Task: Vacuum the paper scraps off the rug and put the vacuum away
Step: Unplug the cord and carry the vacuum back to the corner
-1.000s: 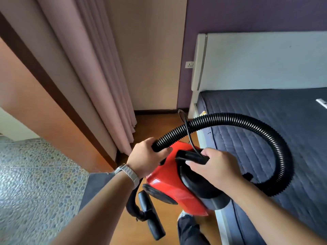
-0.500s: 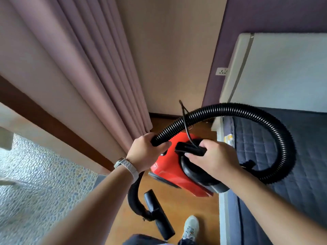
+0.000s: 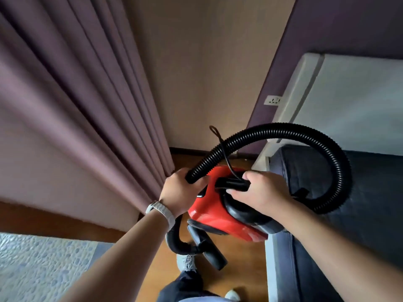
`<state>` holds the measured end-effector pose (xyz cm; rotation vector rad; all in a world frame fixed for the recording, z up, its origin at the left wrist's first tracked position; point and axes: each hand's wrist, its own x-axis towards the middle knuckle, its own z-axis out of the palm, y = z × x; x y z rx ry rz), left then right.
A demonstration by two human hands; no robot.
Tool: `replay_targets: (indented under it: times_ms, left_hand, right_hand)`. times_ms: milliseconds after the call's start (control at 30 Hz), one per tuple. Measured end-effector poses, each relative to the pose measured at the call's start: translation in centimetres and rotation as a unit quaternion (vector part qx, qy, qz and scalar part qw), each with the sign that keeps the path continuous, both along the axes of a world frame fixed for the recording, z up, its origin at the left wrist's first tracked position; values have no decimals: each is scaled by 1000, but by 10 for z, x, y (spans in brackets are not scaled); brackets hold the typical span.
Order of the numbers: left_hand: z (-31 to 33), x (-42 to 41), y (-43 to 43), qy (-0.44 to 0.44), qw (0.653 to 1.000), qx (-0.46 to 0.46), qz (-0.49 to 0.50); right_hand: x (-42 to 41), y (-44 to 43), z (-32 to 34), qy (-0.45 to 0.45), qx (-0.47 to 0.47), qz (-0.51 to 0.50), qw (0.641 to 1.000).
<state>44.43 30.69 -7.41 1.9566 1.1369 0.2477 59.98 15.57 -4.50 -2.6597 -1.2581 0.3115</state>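
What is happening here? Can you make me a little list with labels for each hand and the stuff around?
left hand: grips the black hose
right hand: grips the handle of the red vacuum
vacuum: held up over the wooden floor
nozzle: hangs below the vacuum
around: curtain on the left, bed on the right

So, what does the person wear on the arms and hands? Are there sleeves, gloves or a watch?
No sleeves and no gloves are in view; the skin is uncovered up to the edge of the picture. The left hand has a silver watch with a ribbed metal band on its wrist. The right hand wears nothing visible.
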Motion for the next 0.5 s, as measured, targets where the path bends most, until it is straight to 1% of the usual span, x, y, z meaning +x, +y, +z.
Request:
replay_targets:
  times_ms: [233,367,500]
  left_hand:
    - [-28,48,64,3,999,-30,-14]
    - [-57,67,84,27,999,-46,6]
    - [-101,88,96,42,996,-70,27]
  right_hand:
    - [40,68,-28,-1,-18,-1,1000]
    - [69,97,-71,-19,7,17,1000]
    - [103,117,-122,7,2,65,998]
